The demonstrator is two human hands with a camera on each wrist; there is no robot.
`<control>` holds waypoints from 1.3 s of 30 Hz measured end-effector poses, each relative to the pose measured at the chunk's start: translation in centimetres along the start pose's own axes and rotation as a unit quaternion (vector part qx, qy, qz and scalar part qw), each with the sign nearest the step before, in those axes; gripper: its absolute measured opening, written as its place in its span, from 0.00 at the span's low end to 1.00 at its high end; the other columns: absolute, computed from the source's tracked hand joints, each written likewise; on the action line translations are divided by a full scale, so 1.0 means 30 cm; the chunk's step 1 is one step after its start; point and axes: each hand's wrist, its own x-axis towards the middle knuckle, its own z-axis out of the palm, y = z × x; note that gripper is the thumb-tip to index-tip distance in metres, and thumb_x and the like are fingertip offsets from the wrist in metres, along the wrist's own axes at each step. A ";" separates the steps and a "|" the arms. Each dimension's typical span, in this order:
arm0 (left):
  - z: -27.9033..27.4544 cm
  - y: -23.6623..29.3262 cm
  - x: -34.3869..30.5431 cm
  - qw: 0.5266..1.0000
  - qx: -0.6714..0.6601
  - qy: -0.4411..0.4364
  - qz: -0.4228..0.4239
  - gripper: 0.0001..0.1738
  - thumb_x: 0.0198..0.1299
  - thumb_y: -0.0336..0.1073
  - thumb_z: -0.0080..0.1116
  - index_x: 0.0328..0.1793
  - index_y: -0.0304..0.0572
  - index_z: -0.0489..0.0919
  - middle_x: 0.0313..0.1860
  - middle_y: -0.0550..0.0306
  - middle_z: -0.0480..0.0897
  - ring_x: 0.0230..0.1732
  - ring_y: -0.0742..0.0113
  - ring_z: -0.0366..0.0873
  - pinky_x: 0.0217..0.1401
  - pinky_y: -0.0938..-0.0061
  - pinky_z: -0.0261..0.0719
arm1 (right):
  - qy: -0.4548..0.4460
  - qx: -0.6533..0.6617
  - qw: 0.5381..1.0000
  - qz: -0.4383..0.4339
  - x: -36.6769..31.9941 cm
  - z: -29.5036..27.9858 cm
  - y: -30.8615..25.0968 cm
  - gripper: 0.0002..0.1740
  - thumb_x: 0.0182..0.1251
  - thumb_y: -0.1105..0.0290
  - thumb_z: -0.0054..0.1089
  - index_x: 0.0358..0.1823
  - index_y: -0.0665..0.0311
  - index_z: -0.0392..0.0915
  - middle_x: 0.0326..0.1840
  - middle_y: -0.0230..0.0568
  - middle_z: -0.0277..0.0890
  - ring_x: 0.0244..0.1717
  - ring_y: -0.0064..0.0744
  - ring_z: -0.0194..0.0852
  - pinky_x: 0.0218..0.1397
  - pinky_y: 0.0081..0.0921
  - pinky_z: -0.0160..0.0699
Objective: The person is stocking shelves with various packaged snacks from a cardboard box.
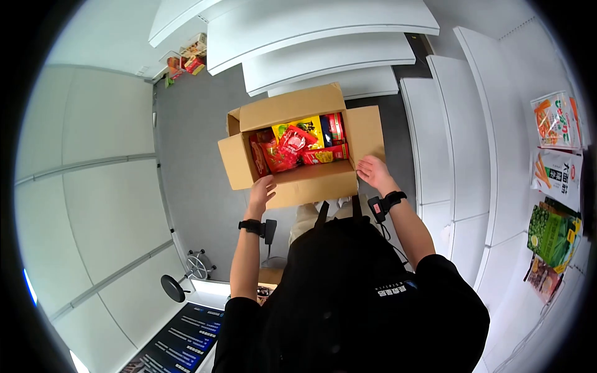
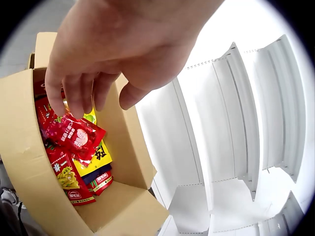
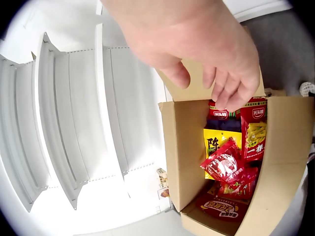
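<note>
An open cardboard box [image 1: 314,188] with its flaps folded out stands in front of the person. Inside lie a shiny red pouch [image 1: 295,142], a yellow bag [image 1: 309,127], a red snack packet with yellow sticks pictured on it [image 1: 326,154] and other red packets. The left hand [image 1: 262,191] is at the box's near left corner, fingers loosely bent and holding nothing. By the near right corner, the right hand [image 1: 373,172] has its fingers relaxed, right at the side flap. In both wrist views the fingers overlap the box opening, hiding part of the packets.
White shelves [image 1: 323,56] rise beyond the box, and more shelving [image 1: 429,137] runs along the right. Bagged foods [image 1: 555,233] stand at the far right. Some packages [image 1: 189,56] sit on the floor at the back left. A wheeled stool base [image 1: 199,265] is at the lower left.
</note>
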 end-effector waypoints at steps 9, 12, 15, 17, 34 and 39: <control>-0.028 0.040 0.390 0.994 0.082 -0.057 -0.044 0.18 0.59 0.45 0.56 0.51 0.47 0.78 0.48 0.63 0.79 0.44 0.70 0.76 0.38 0.70 0.73 | 0.041 0.096 0.993 -0.060 -0.102 0.031 0.070 0.17 0.64 0.60 0.57 0.48 0.64 0.73 0.50 0.40 0.74 0.48 0.37 0.73 0.51 0.37 0.74; -0.016 0.049 0.549 0.991 0.126 -0.019 -0.050 0.13 0.57 0.46 0.56 0.41 0.47 0.79 0.32 0.65 0.79 0.33 0.73 0.75 0.27 0.74 0.69 | 0.079 0.125 0.985 -0.086 -0.137 0.028 0.128 0.15 0.63 0.62 0.58 0.46 0.64 0.74 0.47 0.41 0.75 0.46 0.37 0.73 0.50 0.37 0.75; -0.043 -0.014 0.803 0.968 0.251 -0.028 0.000 0.19 0.55 0.47 0.56 0.35 0.34 0.79 0.25 0.54 0.79 0.25 0.65 0.77 0.25 0.68 0.73 | 0.113 0.182 0.973 -0.083 -0.174 0.032 0.189 0.15 0.64 0.62 0.58 0.46 0.65 0.73 0.49 0.42 0.75 0.50 0.40 0.73 0.54 0.38 0.74; -0.031 0.001 0.855 0.954 0.292 -0.065 0.026 0.23 0.54 0.49 0.56 0.36 0.30 0.79 0.27 0.49 0.80 0.27 0.61 0.79 0.28 0.66 0.75 | 0.128 0.204 0.965 -0.101 -0.213 0.053 0.234 0.14 0.64 0.63 0.57 0.45 0.64 0.73 0.48 0.42 0.74 0.48 0.39 0.73 0.51 0.37 0.75; 0.149 -0.029 1.092 0.866 0.456 -0.197 0.051 0.30 0.53 0.56 0.57 0.46 0.34 0.80 0.42 0.33 0.81 0.50 0.43 0.78 0.53 0.60 0.75 | 0.194 0.253 0.934 -0.158 -0.446 0.050 0.356 0.17 0.67 0.64 0.53 0.50 0.68 0.71 0.52 0.45 0.72 0.52 0.41 0.71 0.55 0.36 0.74; 0.165 -0.132 1.225 0.793 0.529 -0.175 0.248 0.16 0.59 0.44 0.50 0.43 0.41 0.81 0.37 0.38 0.82 0.42 0.44 0.80 0.48 0.57 0.77 | 0.226 0.237 0.932 -0.158 -0.468 0.029 0.389 0.17 0.66 0.63 0.55 0.50 0.67 0.72 0.53 0.45 0.73 0.52 0.41 0.72 0.55 0.37 0.74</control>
